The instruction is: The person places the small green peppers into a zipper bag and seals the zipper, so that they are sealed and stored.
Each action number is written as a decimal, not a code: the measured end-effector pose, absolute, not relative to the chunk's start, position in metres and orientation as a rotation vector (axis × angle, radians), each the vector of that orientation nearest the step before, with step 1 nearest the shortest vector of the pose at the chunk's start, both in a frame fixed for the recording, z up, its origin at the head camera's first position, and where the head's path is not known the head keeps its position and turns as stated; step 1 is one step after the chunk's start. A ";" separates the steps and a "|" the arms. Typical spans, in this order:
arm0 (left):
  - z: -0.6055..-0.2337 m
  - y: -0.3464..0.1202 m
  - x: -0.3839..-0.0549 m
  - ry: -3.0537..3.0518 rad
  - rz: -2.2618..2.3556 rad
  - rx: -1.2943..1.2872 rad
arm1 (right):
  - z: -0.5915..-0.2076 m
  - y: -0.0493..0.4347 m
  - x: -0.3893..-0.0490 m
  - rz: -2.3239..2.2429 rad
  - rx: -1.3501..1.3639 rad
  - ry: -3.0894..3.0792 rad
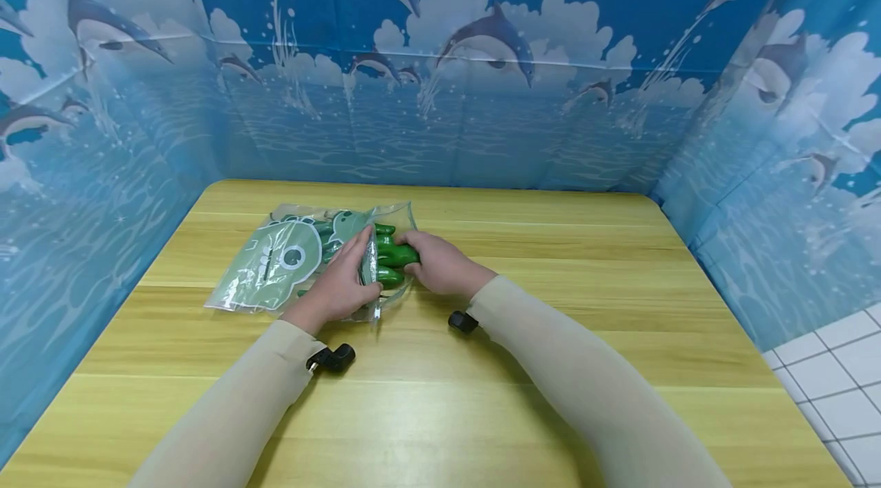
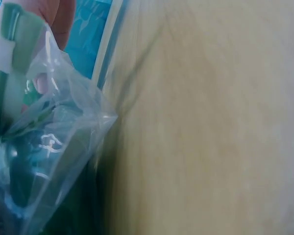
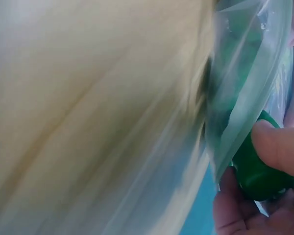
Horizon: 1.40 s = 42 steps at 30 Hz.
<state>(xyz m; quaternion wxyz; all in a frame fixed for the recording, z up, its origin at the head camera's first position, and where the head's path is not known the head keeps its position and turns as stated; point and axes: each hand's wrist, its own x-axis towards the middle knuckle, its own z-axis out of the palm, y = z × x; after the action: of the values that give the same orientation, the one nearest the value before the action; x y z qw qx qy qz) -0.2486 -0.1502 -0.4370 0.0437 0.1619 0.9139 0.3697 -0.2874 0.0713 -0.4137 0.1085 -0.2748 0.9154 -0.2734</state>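
A clear zip bag (image 1: 237, 285) printed with a green cartoon face lies on the table, its mouth facing right. Several glossy green peppers (image 1: 389, 276) show in the opening. With fingers over the top layer and thumb at the rim, my left hand (image 1: 339, 281) holds the bag's mouth. My right hand (image 1: 443, 262) grips the end of one green pepper (image 3: 262, 174) at the mouth, thumb on one side and fingers on the other. In the left wrist view, the bag's green zip edge (image 2: 19, 44) stands near the fingers; the left palm is hidden.
The wooden table (image 1: 551, 366) extends around the bag on all sides. A blue curtain with dolphins (image 1: 482, 128) hangs along the back and both sides. Black wrist cameras sit under both sleeves (image 1: 551, 350). White floor tiles (image 1: 840, 373) show at the lower right.
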 end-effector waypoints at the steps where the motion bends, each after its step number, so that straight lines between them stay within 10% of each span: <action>1: -0.437 -0.150 -0.249 2.793 1.129 0.494 | -0.413 0.070 -0.288 -0.790 -0.805 2.702; 42: -0.436 -0.151 -0.248 2.790 1.155 0.502 | -0.426 0.056 -0.291 -0.879 -0.678 2.824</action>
<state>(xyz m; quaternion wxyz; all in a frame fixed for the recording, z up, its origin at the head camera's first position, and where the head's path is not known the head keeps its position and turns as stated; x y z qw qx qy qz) -0.2481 -0.1512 -0.4365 0.0400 0.1638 0.9107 0.3770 -0.2909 0.0562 -0.4255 0.0535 -0.2232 0.9293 -0.2893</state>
